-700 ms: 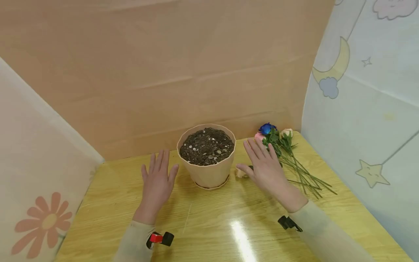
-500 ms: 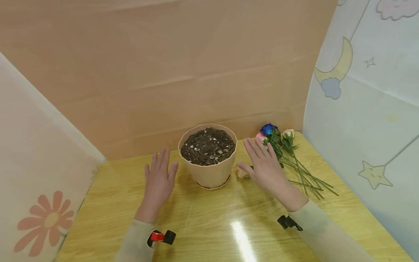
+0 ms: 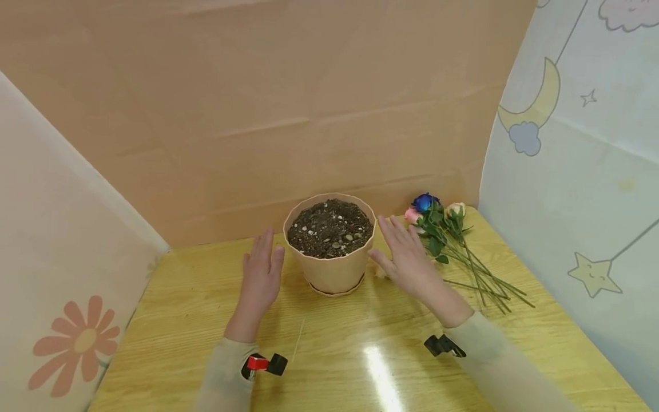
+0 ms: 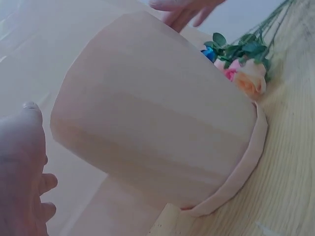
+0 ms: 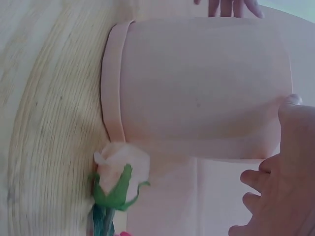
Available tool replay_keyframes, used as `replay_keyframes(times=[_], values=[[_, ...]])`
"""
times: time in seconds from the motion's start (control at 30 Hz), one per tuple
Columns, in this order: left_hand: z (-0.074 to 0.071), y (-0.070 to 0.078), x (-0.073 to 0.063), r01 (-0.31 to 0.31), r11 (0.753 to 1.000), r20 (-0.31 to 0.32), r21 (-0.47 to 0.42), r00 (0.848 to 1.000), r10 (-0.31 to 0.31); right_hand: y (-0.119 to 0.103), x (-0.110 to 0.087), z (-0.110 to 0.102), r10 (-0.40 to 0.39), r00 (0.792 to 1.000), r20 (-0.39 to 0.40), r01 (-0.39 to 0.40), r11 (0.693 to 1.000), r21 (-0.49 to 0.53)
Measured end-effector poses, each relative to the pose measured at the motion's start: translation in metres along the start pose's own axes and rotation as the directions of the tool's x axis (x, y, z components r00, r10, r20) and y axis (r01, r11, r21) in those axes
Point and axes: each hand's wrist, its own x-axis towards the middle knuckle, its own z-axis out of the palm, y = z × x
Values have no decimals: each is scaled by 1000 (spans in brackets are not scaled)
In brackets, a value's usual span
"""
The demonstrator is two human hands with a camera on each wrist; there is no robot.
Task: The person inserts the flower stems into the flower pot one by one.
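Note:
A beige flower pot [image 3: 332, 272] full of dark soil [image 3: 329, 229] with white bits and small pebbles stands on its saucer [image 3: 337, 292]. To its left my left hand [image 3: 259, 280] is held with straight fingers, a small gap from the wall of the pot. On the other side my right hand [image 3: 409, 260] has its fingers extended, tips right at the rim. Neither hand holds anything. In the right wrist view a peach rose [image 5: 120, 169] lies beside the saucer; in the head view my right hand mostly hides it.
Several long-stemmed roses lie in a pile right of the pot, with blue [image 3: 425, 202], pink [image 3: 413, 215] and cream [image 3: 456, 210] heads and crossing green stems [image 3: 479, 269]. A tan backdrop [image 3: 309, 114] rises behind the wooden table [image 3: 206, 303]; printed cloth [image 3: 566, 171] borders the right.
Both hands have moved inward toward the pot, the left one to the right and the right one to the left. The view has shifted slightly. Pot and pile stay put.

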Motion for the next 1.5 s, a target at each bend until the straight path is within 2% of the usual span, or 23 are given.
replay_keyframes(times=[0.17, 0.37, 0.53, 0.67, 1.1, 1.3, 1.5], values=[[8, 2, 5, -33, 995, -24, -91, 999, 31, 0, 3, 3, 17, 1000, 14, -19, 991, 134], [15, 5, 7, -3, 984, -25, -179, 1000, -1, 1, 4, 7, 21, 1000, 12, -24, 969, 248], [19, 6, 10, -10, 960, -27, -280, 1000, 2, 1, 5, 10, 27, 1000, 6, -28, 955, 294], [23, 8, 11, 9, 940, -20, -341, 1000, -17, 3, 5, 12, 32, 999, 3, -31, 949, 315], [34, 10, 11, 45, 916, -26, -398, 998, -60, 1, 4, 14, 19, 1000, -11, -14, 937, 348], [34, 8, 12, 49, 902, -17, -430, 998, -62, 0, 5, 13, 12, 1000, -19, -5, 933, 360], [32, 9, 11, 88, 898, -3, -431, 995, -99, 0, 7, 19, 9, 1000, -20, 0, 926, 377]])
